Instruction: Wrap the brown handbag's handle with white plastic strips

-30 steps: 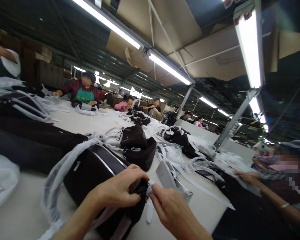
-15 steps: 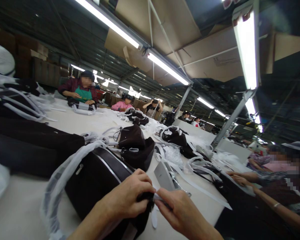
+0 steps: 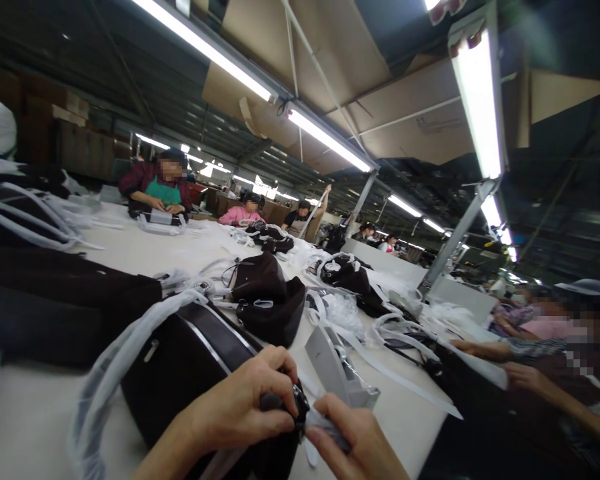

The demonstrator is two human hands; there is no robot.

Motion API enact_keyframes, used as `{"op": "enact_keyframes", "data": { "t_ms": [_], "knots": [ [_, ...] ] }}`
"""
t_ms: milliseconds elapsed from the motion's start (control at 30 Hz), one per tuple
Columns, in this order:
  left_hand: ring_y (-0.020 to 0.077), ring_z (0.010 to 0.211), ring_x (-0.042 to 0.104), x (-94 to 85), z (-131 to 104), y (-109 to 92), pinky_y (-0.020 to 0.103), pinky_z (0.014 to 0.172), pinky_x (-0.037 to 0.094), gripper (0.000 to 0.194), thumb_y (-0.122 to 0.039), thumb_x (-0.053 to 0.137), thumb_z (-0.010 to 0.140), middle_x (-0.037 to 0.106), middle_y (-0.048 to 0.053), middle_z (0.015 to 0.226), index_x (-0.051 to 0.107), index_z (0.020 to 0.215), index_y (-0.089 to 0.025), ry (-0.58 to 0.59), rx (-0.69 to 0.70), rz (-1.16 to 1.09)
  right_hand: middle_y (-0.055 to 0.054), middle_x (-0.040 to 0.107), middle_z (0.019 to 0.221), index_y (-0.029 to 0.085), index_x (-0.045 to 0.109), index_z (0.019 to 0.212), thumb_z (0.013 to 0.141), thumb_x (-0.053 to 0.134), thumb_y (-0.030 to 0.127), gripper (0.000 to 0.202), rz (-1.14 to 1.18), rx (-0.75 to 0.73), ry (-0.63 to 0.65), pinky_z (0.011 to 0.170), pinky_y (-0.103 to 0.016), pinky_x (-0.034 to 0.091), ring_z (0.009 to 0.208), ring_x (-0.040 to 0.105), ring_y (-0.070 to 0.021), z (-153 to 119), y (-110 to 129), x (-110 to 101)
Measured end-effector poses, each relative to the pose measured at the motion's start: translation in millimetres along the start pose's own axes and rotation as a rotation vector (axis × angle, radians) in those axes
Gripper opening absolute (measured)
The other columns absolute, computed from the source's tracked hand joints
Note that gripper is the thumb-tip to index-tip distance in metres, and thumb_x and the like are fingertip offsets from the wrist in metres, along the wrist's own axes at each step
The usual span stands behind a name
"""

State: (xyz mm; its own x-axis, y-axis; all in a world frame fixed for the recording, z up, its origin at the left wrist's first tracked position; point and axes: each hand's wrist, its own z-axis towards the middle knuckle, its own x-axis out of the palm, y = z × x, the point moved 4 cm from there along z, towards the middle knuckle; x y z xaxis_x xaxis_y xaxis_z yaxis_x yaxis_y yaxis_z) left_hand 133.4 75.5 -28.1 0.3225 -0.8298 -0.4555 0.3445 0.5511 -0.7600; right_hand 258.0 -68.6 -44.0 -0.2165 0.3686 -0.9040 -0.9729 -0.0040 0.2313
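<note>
A black handbag (image 3: 180,373) with silver-edged trim and a zip pull lies in front of me, tilted on the table. Its handle (image 3: 107,360) is wrapped in thin white material. My left hand (image 3: 250,400) is closed at the bag's right end, pinching a dark tab by a shiny metal fitting (image 3: 301,405). Right beside it, my right hand (image 3: 357,433) grips a strap wrapped in whitish film (image 3: 325,427) close to that fitting. The fingers hide exactly how strap and fitting join.
A grey-white box-like holder (image 3: 337,367) stands just beyond my right hand. More black bags (image 3: 265,287) and white strips (image 3: 400,373) lie across the table (image 3: 125,243). A co-worker's arms (image 3: 545,387) work at the right; other people sit further back.
My hands have shifted slightly left and down in view, and the metal fitting now shows between them. My right hand has turned around the wrapped strap. A distant person has raised one arm.
</note>
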Motion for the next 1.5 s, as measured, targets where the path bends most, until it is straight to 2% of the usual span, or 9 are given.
{"op": "enact_keyframes", "data": {
  "t_ms": [200,333,433,600,800,1000,1167,1300,1500],
  "knots": [
    [0.0173,0.098,0.055,1.4,3,-10,0.027,0.087,0.042,0.014,-0.008,0.059,0.088,0.063,0.001,0.095,0.066,0.082,-0.019,0.009,0.022,0.145,0.001,0.068,0.065,0.021,0.059,0.1,0.097,0.049,0.037,0.02,0.17,0.126,-0.065,0.052,-0.024,0.037,0.053,0.062,-0.0149,-4,-13,14],
    [0.0179,0.101,0.054,7.3,4,-14,0.03,0.095,0.039,0.02,-0.006,0.06,0.086,0.065,0.0,0.102,0.065,0.097,-0.022,0.066,0.009,0.238,-0.002,0.072,0.071,0.019,0.057,0.123,0.099,0.043,0.04,0.035,0.194,0.137,-0.067,0.055,-0.026,0.039,0.056,0.066,-0.0181,-6,-17,18],
    [0.019,0.095,0.054,15.1,7,-12,0.03,0.085,0.042,0.015,-0.006,0.062,0.08,0.063,0.0,0.095,0.057,0.085,-0.019,-0.005,-0.081,0.312,-0.004,0.074,0.075,0.018,0.057,0.128,0.1,0.039,0.04,0.039,0.224,0.116,-0.012,0.057,-0.027,0.041,0.06,0.068,-0.0197,-6,-17,17],
    [0.0212,0.084,0.055,32.4,14,-9,0.032,0.07,0.044,0.015,-0.005,0.054,0.078,0.06,0.004,0.09,0.052,0.081,-0.019,-0.085,-0.111,0.579,-0.001,0.073,0.07,0.022,0.063,0.108,0.103,0.037,0.04,0.033,0.24,0.149,-0.06,0.056,-0.027,0.037,0.061,0.069,-0.0179,-1,-16,12],
    [0.0196,0.073,0.057,44.4,6,-13,0.031,0.069,0.051,0.023,-0.002,0.04,0.092,0.062,0.004,0.08,0.048,0.08,-0.02,-0.164,0.338,0.876,-0.004,0.071,0.064,0.022,0.06,0.085,0.1,0.038,0.028,0.028,-0.157,0.106,-0.158,0.051,-0.034,0.023,0.055,0.069,-0.021,6,-12,20],
    [0.0146,0.077,0.06,36.2,0,-6,0.023,0.071,0.05,0.021,-0.004,0.04,0.096,0.064,0.002,0.085,0.048,0.086,-0.02,-0.338,0.298,0.681,-0.004,0.064,0.063,0.023,0.048,0.072,0.101,0.031,0.036,0.036,0.118,0.315,-0.195,0.054,-0.032,0.024,0.059,0.062,-0.0193,3,-23,32],
    [0.0155,0.088,0.063,23.6,13,-13,0.024,0.077,0.05,0.016,-0.007,0.049,0.087,0.069,0.001,0.1,0.054,0.093,-0.021,-0.146,0.028,0.447,0.003,0.046,0.059,0.023,0.039,0.067,0.097,0.036,0.05,0.041,0.548,0.356,-0.147,0.055,-0.028,0.027,0.057,0.046,-0.014,2,-21,23],
    [0.0193,0.104,0.061,15.9,26,-22,0.031,0.097,0.045,0.042,-0.007,0.061,0.08,0.07,-0.002,0.113,0.061,0.117,-0.026,0.162,-0.021,0.387,0.006,0.033,0.062,0.023,0.04,0.07,0.087,0.047,0.063,0.045,0.967,0.485,-0.052,0.05,-0.025,0.026,0.054,0.033,-0.0105,4,-21,26],
    [0.0224,0.11,0.058,12.5,29,-14,0.038,0.11,0.034,0.058,-0.001,0.069,0.066,0.067,0.001,0.116,0.062,0.119,-0.023,0.275,0.008,0.353,0.005,0.037,0.062,0.023,0.038,0.068,0.092,0.042,0.06,0.044,0.824,0.428,-0.062,0.053,-0.025,0.029,0.058,0.038,-0.0121,0,-24,22]
  ]
}}
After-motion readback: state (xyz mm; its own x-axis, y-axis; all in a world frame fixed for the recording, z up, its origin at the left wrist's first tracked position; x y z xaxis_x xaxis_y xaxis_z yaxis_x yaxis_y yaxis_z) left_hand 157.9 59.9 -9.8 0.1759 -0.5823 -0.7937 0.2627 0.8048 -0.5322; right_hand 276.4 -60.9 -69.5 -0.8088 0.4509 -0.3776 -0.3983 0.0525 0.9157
